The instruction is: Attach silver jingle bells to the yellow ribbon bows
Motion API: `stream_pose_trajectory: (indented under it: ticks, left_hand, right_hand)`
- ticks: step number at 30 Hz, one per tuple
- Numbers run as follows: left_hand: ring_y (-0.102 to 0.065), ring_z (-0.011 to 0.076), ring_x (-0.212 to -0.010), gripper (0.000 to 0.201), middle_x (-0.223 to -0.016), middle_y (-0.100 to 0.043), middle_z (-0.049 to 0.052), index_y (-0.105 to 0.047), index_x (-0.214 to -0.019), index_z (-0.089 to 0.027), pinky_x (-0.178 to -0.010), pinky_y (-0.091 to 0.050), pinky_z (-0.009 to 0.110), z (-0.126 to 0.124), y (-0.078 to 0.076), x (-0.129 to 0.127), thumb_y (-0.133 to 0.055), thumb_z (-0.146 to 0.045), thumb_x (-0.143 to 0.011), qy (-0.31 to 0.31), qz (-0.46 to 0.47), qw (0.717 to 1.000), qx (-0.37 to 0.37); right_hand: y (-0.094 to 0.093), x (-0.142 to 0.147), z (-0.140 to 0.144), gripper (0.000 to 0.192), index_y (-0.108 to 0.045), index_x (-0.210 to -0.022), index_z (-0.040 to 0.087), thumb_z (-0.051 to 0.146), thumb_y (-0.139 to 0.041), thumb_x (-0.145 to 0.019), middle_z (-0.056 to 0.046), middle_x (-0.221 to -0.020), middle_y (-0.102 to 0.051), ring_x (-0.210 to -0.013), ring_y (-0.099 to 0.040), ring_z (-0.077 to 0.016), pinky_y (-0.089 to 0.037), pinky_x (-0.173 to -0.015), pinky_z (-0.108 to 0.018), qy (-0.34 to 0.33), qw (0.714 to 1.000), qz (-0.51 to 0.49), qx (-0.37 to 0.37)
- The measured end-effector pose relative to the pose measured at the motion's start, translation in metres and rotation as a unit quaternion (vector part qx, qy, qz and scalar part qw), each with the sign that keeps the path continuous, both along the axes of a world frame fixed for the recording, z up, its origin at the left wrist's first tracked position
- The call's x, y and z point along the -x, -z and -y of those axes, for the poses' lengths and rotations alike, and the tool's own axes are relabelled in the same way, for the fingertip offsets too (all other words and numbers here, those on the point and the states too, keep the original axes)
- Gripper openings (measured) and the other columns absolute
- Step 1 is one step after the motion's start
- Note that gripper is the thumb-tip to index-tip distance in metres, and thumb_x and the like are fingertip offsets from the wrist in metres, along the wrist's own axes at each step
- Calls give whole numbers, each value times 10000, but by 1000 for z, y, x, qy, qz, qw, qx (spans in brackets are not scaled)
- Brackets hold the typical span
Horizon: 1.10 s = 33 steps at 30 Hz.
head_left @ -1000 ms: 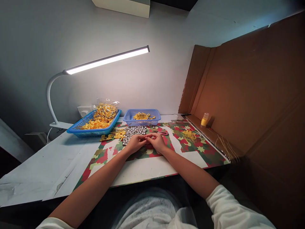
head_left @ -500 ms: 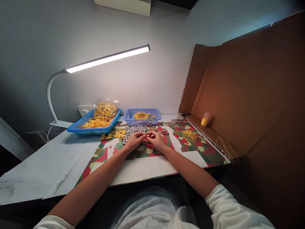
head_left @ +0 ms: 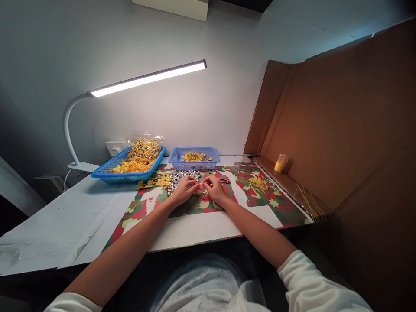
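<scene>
My left hand (head_left: 185,190) and my right hand (head_left: 213,189) meet fingertip to fingertip over the patterned sheet (head_left: 208,208). Both are pinched closed. Something small and reddish seems to sit between the fingertips, too small to name. Just behind my left hand lies a pile of shiny silver beads (head_left: 175,177). Yellow artificial flowers (head_left: 162,180) with thin stems rest left of the beads. Beyond my right hand is a pink-handled tool (head_left: 223,180), partly hidden.
A blue basket (head_left: 130,177) heaped with yellow flowers stands back left, beside a smaller blue basket (head_left: 195,164). Yellow strands (head_left: 258,184) lie to the right, near a small yellow bottle (head_left: 279,163). A cardboard wall (head_left: 341,117) bounds the right side; a lamp (head_left: 149,80) hangs over the back.
My fingertips have shifted slightly and drawn a little apart, still pinched close together. The view has moved slightly. The baskets, beads and flowers lie as before.
</scene>
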<state>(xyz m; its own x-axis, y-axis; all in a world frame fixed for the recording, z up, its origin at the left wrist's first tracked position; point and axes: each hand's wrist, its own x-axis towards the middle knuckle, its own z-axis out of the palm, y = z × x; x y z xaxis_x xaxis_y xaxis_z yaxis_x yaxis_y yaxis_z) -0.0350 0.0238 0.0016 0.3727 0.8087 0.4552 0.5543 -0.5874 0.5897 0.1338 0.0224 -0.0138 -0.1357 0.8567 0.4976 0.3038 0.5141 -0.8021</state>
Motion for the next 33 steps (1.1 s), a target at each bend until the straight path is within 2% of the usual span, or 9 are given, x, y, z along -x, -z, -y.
stream_pose_trajectory:
  ticks: [8,14,16,24,33]
  left_hand:
    - [-496,215,-905,337,-873,-589,58,-599,-653,-190,-909,-324,392,0,2,-1,-393,-331,-880,2,-58,998,-3]
    - [-507,216,-870,379,-847,-594,69,-584,-622,-184,-859,-342,388,-5,7,-3,-353,-323,-888,-4,-94,996,-5]
    - [-510,216,-864,369,-833,-594,66,-569,-599,-185,-855,-342,385,-4,7,-4,-360,-312,-875,-1,-94,996,-4]
    - [-515,208,-820,339,-765,-579,49,-523,-533,-191,-842,-336,381,0,2,-7,-371,-272,-825,2,-87,996,-3]
    - [-522,200,-823,304,-786,-589,42,-538,-551,-187,-850,-339,375,0,-1,-5,-381,-244,-804,-5,-100,995,7]
  right_hand:
    - [-3,3,4,68,-505,-714,214,222,-520,-780,-21,-804,-534,-746,-527,-165,-457,-692,-307,31,999,4,-33]
    - [-5,6,6,104,-482,-707,219,139,-512,-768,-63,-933,-581,-977,-540,-207,-420,-889,-370,44,990,43,-126]
    - [-5,7,5,121,-468,-694,218,128,-505,-765,-72,-969,-589,-1013,-537,-212,-408,-910,-379,38,989,52,-137]
    - [-5,7,5,141,-424,-680,225,133,-484,-770,-36,-857,-573,-885,-541,-186,-422,-818,-335,20,989,63,-133]
    - [-6,7,7,110,-430,-689,219,141,-466,-759,-11,-756,-528,-766,-510,-168,-416,-725,-303,14,991,68,-113]
